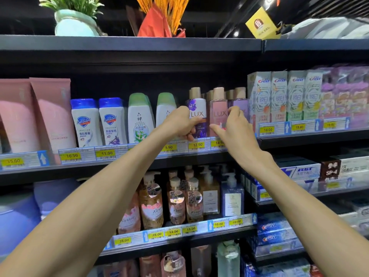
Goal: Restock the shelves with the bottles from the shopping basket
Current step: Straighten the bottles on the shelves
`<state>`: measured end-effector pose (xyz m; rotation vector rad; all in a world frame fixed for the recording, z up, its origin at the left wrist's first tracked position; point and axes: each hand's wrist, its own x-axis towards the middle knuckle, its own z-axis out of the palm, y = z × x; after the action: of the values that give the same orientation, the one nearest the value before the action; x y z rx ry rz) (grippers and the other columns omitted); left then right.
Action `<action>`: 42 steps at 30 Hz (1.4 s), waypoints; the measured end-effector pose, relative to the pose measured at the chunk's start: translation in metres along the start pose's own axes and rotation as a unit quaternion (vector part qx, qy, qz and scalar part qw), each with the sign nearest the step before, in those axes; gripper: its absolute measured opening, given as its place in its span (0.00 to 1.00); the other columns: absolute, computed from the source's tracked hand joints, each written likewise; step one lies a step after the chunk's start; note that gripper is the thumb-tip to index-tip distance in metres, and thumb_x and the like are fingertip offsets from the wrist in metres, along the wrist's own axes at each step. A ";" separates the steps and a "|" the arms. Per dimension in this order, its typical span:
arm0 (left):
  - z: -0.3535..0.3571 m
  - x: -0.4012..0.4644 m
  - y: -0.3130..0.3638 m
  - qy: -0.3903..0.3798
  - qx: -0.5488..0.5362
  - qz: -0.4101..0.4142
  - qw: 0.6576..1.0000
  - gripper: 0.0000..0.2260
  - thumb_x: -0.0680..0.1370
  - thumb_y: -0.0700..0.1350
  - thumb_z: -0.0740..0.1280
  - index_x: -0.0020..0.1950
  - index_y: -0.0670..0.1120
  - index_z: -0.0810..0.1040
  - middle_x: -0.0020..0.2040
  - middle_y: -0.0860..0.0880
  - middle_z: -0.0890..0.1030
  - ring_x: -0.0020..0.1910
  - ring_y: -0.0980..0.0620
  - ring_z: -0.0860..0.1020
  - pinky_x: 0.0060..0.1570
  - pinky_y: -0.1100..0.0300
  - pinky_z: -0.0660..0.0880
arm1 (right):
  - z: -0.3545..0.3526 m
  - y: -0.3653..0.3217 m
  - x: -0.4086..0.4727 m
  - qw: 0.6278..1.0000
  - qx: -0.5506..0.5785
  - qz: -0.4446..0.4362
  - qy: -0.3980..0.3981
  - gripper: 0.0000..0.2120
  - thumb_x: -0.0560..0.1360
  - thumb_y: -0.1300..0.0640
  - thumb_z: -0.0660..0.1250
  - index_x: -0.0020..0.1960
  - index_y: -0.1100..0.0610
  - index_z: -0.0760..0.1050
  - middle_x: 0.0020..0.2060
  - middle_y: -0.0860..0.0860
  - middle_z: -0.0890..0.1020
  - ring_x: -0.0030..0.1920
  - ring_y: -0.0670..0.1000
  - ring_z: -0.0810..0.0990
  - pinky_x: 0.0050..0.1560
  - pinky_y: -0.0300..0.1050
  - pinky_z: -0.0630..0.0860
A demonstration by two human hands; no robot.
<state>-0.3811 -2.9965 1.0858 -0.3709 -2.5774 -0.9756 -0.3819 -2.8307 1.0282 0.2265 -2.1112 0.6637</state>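
Both my arms reach up to the upper shelf. My left hand curls its fingers around the lower part of the purple bottle, which stands upright at the shelf's front edge. My right hand pinches the pink bottle just beside it, thumb low on its front and fingers on its right side; a lilac bottle stands next to that, partly hidden by my fingers. All three have tan caps, with more caps behind them. White bottles with blue caps stand further left, toothpaste boxes to the right.
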 end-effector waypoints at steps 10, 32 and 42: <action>-0.008 -0.001 0.004 -0.022 0.017 -0.006 1.000 0.13 0.84 0.52 0.63 0.48 0.42 0.73 0.33 0.48 0.78 0.25 0.54 0.80 0.23 0.66 0.74 | 0.006 -0.002 0.001 1.000 -0.007 0.004 0.002 0.27 0.79 0.45 0.71 0.67 0.61 0.67 0.61 0.59 0.77 0.60 0.62 0.78 0.52 0.52 0.74; 0.000 -0.051 -0.017 0.157 0.107 0.114 0.975 0.20 0.81 0.55 0.68 0.67 0.47 0.66 0.42 0.51 0.83 0.30 0.55 0.82 0.40 0.51 0.82 | -0.002 -0.003 -0.020 0.998 0.019 -0.051 0.029 0.30 0.80 0.50 0.70 0.76 0.59 0.63 0.68 0.58 0.69 0.65 0.59 0.75 0.63 0.56 0.75; 0.023 -0.116 -0.065 0.227 0.092 0.171 0.954 0.14 0.82 0.52 0.66 0.65 0.50 0.69 0.30 0.53 0.79 0.29 0.57 0.78 0.42 0.49 0.78 | -0.005 -0.020 -0.069 0.988 -0.010 -0.143 0.062 0.24 0.80 0.49 0.69 0.72 0.57 0.70 0.62 0.56 0.73 0.62 0.57 0.73 0.54 0.50 0.75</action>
<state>-0.3060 -3.0413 0.9832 -0.4604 -2.0748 -0.6044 -0.3297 -2.8500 0.9829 0.4568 -1.9174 0.4730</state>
